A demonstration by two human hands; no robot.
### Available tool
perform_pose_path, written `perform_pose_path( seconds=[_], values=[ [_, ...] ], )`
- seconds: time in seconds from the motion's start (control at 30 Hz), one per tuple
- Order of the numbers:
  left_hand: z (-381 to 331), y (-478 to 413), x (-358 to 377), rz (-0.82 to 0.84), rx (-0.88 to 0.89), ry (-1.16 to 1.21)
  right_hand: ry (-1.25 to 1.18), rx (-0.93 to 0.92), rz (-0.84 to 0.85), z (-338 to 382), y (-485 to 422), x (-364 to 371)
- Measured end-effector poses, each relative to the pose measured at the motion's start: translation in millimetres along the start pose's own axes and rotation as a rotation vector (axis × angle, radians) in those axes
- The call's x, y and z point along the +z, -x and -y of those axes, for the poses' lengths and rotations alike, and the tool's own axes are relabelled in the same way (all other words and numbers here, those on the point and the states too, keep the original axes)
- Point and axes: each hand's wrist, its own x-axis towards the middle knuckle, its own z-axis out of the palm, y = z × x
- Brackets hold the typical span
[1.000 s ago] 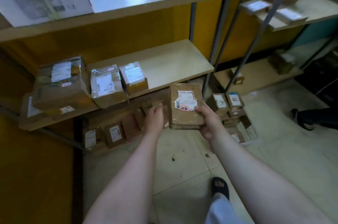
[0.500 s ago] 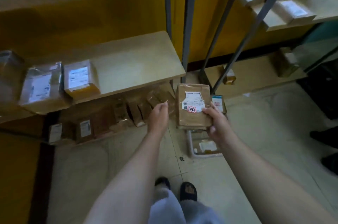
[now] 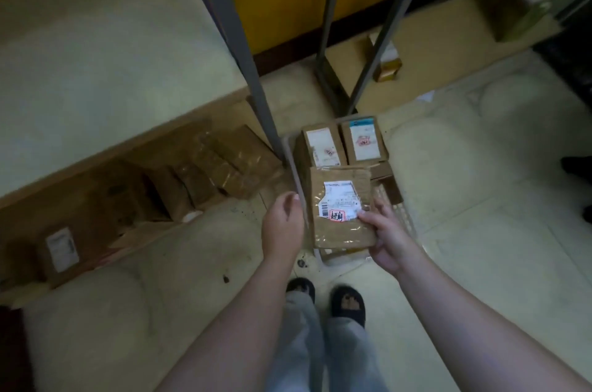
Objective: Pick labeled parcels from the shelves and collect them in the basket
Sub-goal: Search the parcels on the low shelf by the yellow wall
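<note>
With the right grip (image 3: 389,238) curled round the parcel (image 3: 341,209), thumb on its label, just above the basket (image 3: 404,218), and the left grip (image 3: 282,228) loosely curled, empty, alongside, lower it flat onto the boxes (image 3: 323,145) before letting go.

The parcel (image 3: 339,231) is held right over the basket (image 3: 404,215), so you only get bits of its rim and lattice wall, and whatever's in the middle is covered. The two boxes (image 3: 324,145) at the basket's far edge lose their lower ends behind the parcel. Most fingers of the right hand (image 3: 392,239) are tucked underneath, out of sight. Print on the label (image 3: 339,196) is way too small to read. The packages (image 3: 208,167) under the shelf (image 3: 96,55) are a brown smear, the carton (image 3: 519,7) at top right is blurry, and a dark shoe (image 3: 576,164) gets clipped by the right edge.
</note>
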Motion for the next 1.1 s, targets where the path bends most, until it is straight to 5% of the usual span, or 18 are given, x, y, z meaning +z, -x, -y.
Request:
perform_pose_path(
  seconds=[0.47,1.1],
  values=[
    [226.8,-163.2,204.8,0.025,-0.061,-0.24,0.248,0.156,0.018,-147.5,-278.5,-141.5],
    [246.4,-172.2,230.2,-0.031,0.094,-0.252,0.715,0.105,0.038,-164.8,-296.1,-150.5]
  ],
)
